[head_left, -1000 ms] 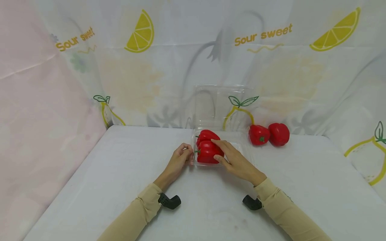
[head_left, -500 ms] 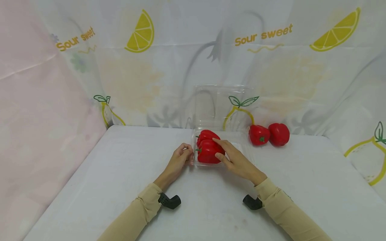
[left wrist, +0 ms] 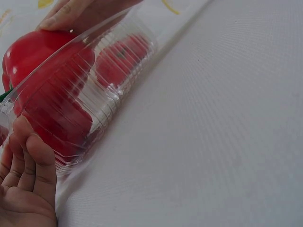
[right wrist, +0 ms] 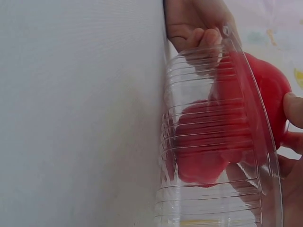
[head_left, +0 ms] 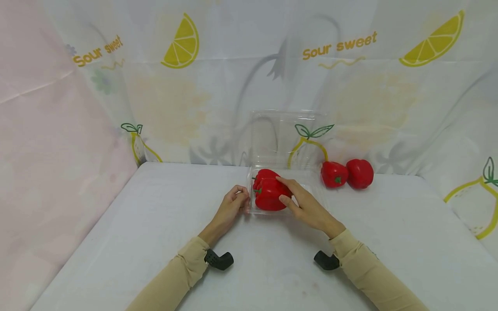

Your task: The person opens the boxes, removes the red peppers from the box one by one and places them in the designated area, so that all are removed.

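Right hand [head_left: 305,207] grips the near pepper [head_left: 271,198]: thumb on its near side, fingers reaching over to the far side. Pepper is at the left end of the clear box [head_left: 301,175], part of it sticking up above the rim in both wrist views. Green stem points left. Can't tell whether its underside reaches the box floor.

Left hand [head_left: 230,207] pinches the box at its left edge, near corner. Fingers bent, tips against the outside of the clear wall in the left wrist view. Thumb mostly hidden there.

Far pepper [head_left: 263,174] sits inside the box, left end, just behind the near pepper and partly covered by it in the head view. Its stem points left too. Right part of the box shows bare plastic.

Lid [head_left: 272,138] is up along the box's far edge, print showing through it.

Two more red ones on the table [head_left: 167,198], just right of the box near the far edge: left outer pepper [head_left: 334,175], green stem facing near side, and right outer pepper [head_left: 360,173], touching or nearly touching it.

Tan sleeves [head_left: 175,272] on both arms, black wrist units [head_left: 219,259] at both cuffs. Backdrop [head_left: 229,95] behind the table is white cloth: yellow lemon slices [head_left: 183,41], orange "Sour sweet" lettering [head_left: 340,45]. Pinkish cloth [head_left: 58,151] down the left side.
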{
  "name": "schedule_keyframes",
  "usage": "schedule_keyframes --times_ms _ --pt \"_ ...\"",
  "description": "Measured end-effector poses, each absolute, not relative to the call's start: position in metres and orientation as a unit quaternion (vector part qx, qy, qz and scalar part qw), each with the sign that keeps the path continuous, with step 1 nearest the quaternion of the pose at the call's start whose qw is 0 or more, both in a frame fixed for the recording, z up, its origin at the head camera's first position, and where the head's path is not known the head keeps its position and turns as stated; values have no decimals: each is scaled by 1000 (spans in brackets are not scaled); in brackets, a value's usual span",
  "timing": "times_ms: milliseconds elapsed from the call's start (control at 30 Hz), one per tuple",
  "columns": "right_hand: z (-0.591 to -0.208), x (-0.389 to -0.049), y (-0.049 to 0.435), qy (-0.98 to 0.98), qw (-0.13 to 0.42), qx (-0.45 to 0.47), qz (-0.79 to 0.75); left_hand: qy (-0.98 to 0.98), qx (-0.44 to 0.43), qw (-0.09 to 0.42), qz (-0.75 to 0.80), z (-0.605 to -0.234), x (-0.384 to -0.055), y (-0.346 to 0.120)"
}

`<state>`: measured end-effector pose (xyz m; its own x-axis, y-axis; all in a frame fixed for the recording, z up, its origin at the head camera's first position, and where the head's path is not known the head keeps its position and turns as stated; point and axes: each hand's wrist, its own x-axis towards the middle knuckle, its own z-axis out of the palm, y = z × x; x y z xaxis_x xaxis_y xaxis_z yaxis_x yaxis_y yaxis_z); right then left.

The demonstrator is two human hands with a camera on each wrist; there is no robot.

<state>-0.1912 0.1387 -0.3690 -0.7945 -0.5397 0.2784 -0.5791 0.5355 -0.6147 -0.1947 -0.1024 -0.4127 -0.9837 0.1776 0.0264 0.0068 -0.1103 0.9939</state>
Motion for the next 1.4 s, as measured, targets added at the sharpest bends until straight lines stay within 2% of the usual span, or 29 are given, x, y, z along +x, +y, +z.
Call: schedule_keyframes --times_ms 400,1033,1400 --pt "-363 -192 141 -871 39 326 365 659 75 58 746 -413 -196 -102" --pt "-348 -191 149 -862 0 302 407 656 67 43 750 -416 -197 -100" --pt "-339 -189 156 -875 15 289 388 653 75 47 752 -416 -197 -101"
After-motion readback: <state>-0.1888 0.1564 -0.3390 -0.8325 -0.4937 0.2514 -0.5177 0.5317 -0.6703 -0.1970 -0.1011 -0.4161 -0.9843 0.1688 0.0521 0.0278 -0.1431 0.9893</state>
